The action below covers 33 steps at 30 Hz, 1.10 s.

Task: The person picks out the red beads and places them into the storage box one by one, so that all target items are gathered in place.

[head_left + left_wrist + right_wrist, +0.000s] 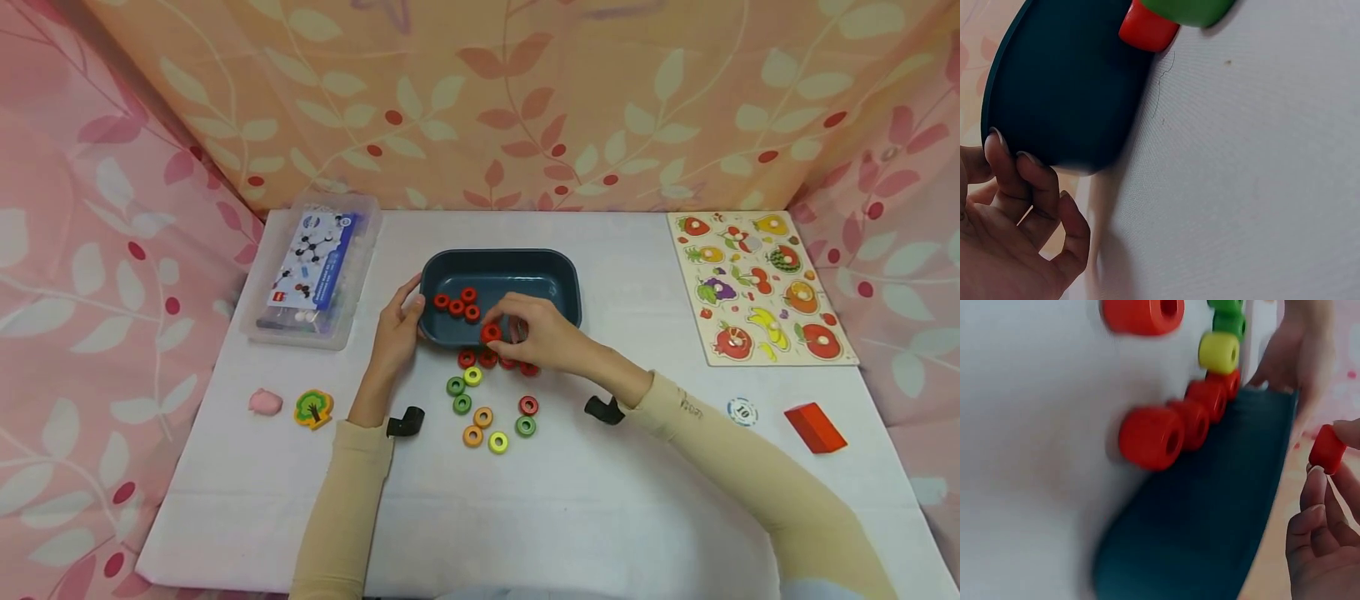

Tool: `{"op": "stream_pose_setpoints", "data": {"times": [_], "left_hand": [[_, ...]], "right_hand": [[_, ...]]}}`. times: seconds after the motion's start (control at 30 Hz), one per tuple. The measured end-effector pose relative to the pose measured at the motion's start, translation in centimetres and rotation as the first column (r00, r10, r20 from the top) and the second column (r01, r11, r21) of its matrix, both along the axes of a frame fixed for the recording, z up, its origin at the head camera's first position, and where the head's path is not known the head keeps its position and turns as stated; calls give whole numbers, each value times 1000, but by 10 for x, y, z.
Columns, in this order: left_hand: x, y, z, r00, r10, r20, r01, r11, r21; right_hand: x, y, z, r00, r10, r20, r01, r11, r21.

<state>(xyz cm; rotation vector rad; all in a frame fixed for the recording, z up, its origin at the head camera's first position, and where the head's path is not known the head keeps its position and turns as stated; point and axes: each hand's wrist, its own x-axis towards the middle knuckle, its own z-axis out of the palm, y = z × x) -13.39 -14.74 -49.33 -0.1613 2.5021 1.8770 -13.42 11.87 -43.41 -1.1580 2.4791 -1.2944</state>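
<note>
A dark blue tray (504, 335) stands in the middle of the table, with several red ring beads (457, 307) in its left half. My left hand (397, 328) holds the tray's left end, thumb at the rim; in the left wrist view its bent fingers (1038, 178) touch the tray wall. Over the tray's front edge, my right hand (546, 333) pinches one red bead (1327, 449) between thumb and fingertips. More red beads (1151, 437) line the tray's near side on the table. Closer to me lie green (455, 386), yellow (498, 442) and orange (472, 436) beads.
At the back left is a clear plastic case (307, 271); a fruit puzzle board (763, 287) lies back right. A pink piece (266, 402) and a tree piece (312, 409) sit left. On the right are a round chip (742, 411) and a red block (816, 428).
</note>
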Motion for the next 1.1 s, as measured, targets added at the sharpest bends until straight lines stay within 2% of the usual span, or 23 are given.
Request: {"op": "stream_pose_setpoints", "data": {"times": [0.1,0.27,0.4,0.43,0.63,0.67,0.7,0.9,1.1], "left_hand": [[0,-1,0,1000,-6,-17,6,1000,3],[0,-1,-1,999,-19,-41,19,1000,2],[0,-1,0,999,-20,-37,21,1000,10],[1,0,5,999,-25,-29,26,1000,13],[1,0,4,1000,-22,-18,22,1000,10],[0,-1,-1,1000,-15,-23,15,1000,9],[0,-1,-1,1000,-13,-21,13,1000,14],[0,-1,-2,1000,-7,-30,7,1000,19],[0,-1,-1,1000,-9,-28,10,1000,17]], "right_hand": [[-14,-3,-5,999,-36,-4,36,999,-3],[-29,-8,-19,997,-75,3,74,991,107],[-36,-12,-28,995,-99,29,93,980,176],[-37,-14,-29,994,-105,32,98,977,187],[-43,-21,-32,988,-149,50,129,950,283],[-44,-22,-32,985,-160,65,134,946,295],[-44,-23,-33,983,-169,76,139,943,301],[-46,-25,-36,965,-203,164,155,952,265],[-42,-21,-34,968,-202,152,169,965,201]]}}
